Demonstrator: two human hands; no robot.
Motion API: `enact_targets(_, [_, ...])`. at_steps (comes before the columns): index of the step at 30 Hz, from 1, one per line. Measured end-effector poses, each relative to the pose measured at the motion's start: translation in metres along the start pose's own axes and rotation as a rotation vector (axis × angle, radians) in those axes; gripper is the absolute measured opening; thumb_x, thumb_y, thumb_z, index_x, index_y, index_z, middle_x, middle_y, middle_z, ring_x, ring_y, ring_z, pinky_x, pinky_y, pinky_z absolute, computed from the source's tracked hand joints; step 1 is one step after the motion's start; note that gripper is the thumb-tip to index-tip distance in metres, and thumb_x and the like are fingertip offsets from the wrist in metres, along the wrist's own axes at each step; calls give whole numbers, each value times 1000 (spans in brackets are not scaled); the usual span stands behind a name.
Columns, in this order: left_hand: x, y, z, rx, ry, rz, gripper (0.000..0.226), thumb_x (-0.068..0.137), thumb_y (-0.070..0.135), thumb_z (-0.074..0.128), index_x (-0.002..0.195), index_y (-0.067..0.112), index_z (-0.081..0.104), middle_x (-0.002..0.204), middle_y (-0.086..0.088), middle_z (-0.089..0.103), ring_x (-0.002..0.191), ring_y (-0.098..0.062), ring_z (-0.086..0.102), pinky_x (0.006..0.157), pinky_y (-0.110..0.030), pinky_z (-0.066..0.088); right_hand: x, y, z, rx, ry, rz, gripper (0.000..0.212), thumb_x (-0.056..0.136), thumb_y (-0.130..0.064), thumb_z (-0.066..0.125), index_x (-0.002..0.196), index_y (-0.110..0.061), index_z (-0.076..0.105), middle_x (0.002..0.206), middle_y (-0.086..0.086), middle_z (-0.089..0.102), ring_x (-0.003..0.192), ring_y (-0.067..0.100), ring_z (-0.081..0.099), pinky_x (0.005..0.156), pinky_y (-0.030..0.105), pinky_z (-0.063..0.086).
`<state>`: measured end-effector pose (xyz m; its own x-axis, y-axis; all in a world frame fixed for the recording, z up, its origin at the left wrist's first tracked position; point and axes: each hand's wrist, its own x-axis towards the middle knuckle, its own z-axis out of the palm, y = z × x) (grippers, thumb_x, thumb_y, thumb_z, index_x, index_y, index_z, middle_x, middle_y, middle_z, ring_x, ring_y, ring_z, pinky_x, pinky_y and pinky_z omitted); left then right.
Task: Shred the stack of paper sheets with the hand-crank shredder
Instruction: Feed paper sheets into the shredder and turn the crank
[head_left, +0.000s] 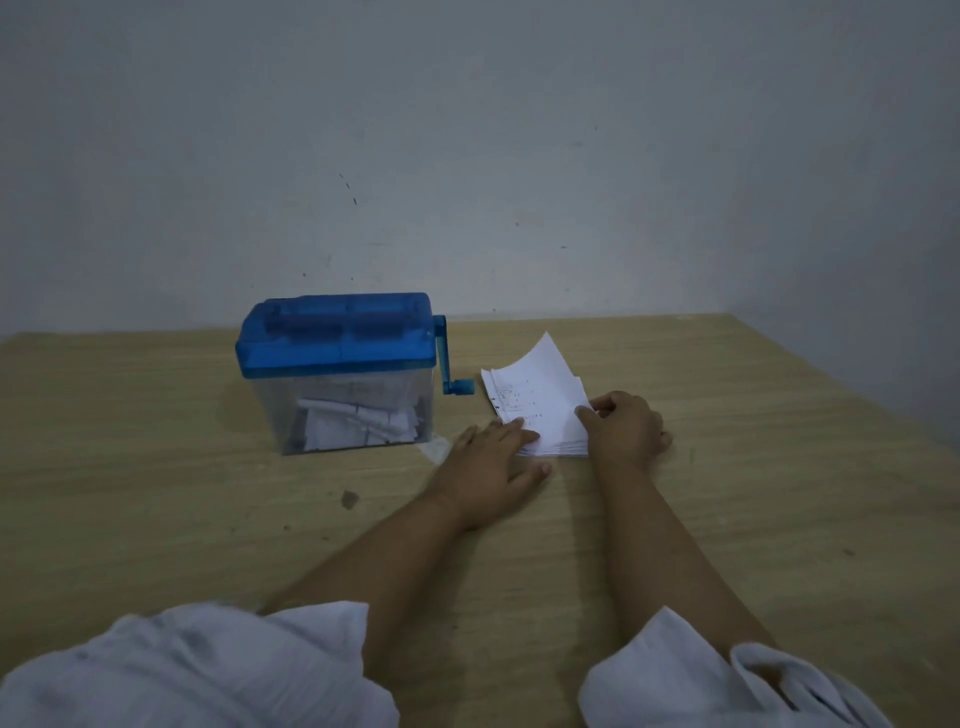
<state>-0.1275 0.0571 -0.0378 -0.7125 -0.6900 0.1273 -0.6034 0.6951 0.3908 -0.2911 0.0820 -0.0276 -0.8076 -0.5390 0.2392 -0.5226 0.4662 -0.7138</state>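
A hand-crank shredder (337, 374) with a blue lid, a clear bin and a blue crank (451, 364) on its right side stands on the wooden table (753, 441). White paper strips lie inside the bin. Just right of it lies a small stack of white paper sheets (540, 410); the top sheet curls upward at its far end. My left hand (491, 462) lies flat, its fingertips pressing the stack's near left corner. My right hand (623, 431) pinches the right edge of the top sheet between thumb and fingers.
A grey wall rises right behind the table's far edge. A small dark scrap (349, 499) lies on the table in front of the shredder. White sleeves (208, 670) fill the bottom of the view.
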Motion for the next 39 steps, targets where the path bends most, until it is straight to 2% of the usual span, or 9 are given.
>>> enact_targets(4, [-2, 3, 0, -29, 48, -32, 56, 95, 52, 40, 144, 25, 35, 156, 3, 23, 143, -13, 20, 115, -28, 11, 1, 0, 0, -9, 40, 19, 10, 83, -26, 67, 86, -18, 70, 98, 3, 68, 106, 25, 52, 91, 36, 26])
enact_targets(10, [-4, 5, -1, -41, 72, -71, 60, 95, 52, 40, 146, 21, 31, 155, 1, 25, 142, -16, 23, 115, -30, 15, -2, 1, 0, -2, 71, -28, 17, 89, -23, 59, 93, -13, 72, 100, 4, 68, 104, 26, 53, 91, 36, 29])
enact_targets(13, [-4, 5, 1, -102, 159, -49, 59, 94, 48, 45, 145, 21, 33, 153, 0, 30, 140, -17, 27, 114, -33, 26, -4, 3, 0, 206, 84, -116, 18, 90, -15, 57, 94, -3, 69, 97, 11, 68, 91, 25, 57, 75, 29, 36])
enact_targets(17, [-10, 4, -3, -231, 379, 80, 33, 95, 30, 52, 124, 16, 48, 135, -4, 48, 128, -17, 43, 103, -29, 39, -13, -8, -9, 474, 84, -89, 17, 89, -4, 52, 101, 1, 64, 98, 11, 66, 84, 15, 55, 69, 19, 36])
enact_targets(23, [-41, 11, -30, -393, 483, 163, 21, 94, 25, 54, 114, 18, 50, 101, 4, 58, 93, -6, 55, 74, -18, 46, -20, -40, -27, 818, 23, 27, 15, 89, -8, 57, 104, -10, 59, 99, 8, 65, 79, 16, 61, 67, 32, 52])
enact_targets(27, [-57, 9, -72, -523, 566, 134, 22, 95, 23, 52, 114, 25, 42, 87, 11, 54, 74, 0, 55, 61, -10, 45, -31, -72, -35, 1003, -32, 47, 19, 90, -6, 58, 108, -10, 58, 91, 2, 63, 73, 8, 59, 55, 17, 48])
enact_targets(33, [-57, -17, -133, -822, 644, -84, 47, 94, 31, 52, 136, 22, 34, 92, -2, 61, 73, -15, 64, 58, -18, 55, -55, -132, -21, 1003, -150, -24, 28, 91, -7, 57, 119, -8, 54, 97, 10, 61, 73, 10, 56, 48, 9, 45])
enact_targets(36, [-57, -34, -158, -886, 622, -150, 41, 94, 26, 55, 131, 20, 39, 88, -8, 63, 78, -20, 65, 68, -23, 57, -68, -156, -11, 935, -183, -68, 33, 91, -9, 57, 123, -11, 49, 102, 12, 62, 82, 17, 58, 56, 14, 48])
enact_targets(39, [-54, -53, -173, -894, 560, -192, 25, 93, 10, 56, 117, 11, 53, 107, -15, 60, 92, -24, 63, 70, -19, 56, -77, -173, -7, 868, -229, -107, 35, 90, -8, 56, 123, -15, 45, 98, 7, 59, 87, 20, 59, 67, 25, 49])
